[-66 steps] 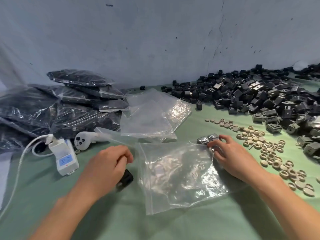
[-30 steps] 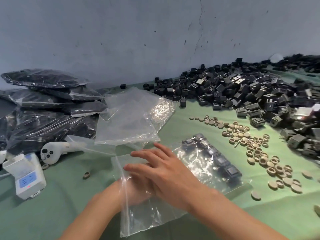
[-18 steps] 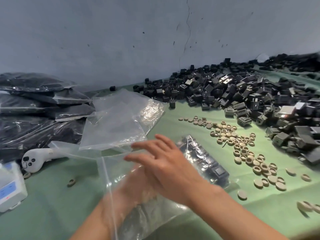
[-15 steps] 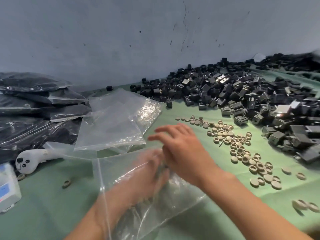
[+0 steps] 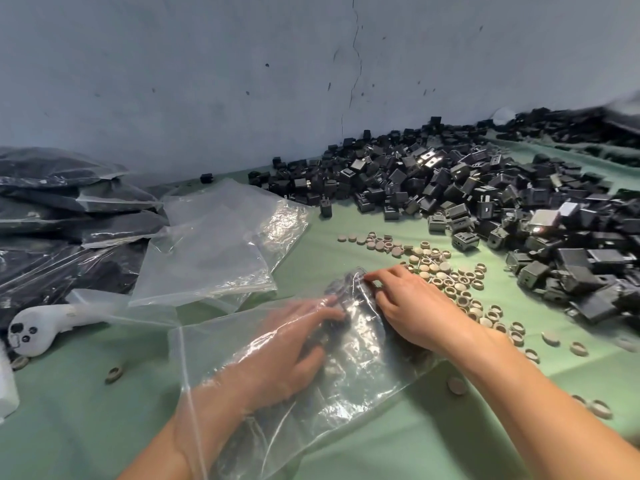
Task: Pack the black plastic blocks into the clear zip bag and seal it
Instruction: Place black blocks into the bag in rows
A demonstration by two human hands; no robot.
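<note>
Left hand (image 5: 284, 355) hazy inside clear zip bag (image 5: 360, 389)

Small packing workshop. Loose black plastic blocks (image 5: 485, 202) are lying heaped on a green-covered table (image 5: 104, 427) against a bare grey wall (image 5: 207, 81); filled clear plastic bags (image 5: 86, 202) are sitting stacked at left.

The left hand (image 5: 287, 351) lies inside the bag (image 5: 349, 396), the right hand (image 5: 415, 313) on top — block pile (image 5: 450, 188) behind at right, packed bags (image 5: 69, 216) far left.
</note>
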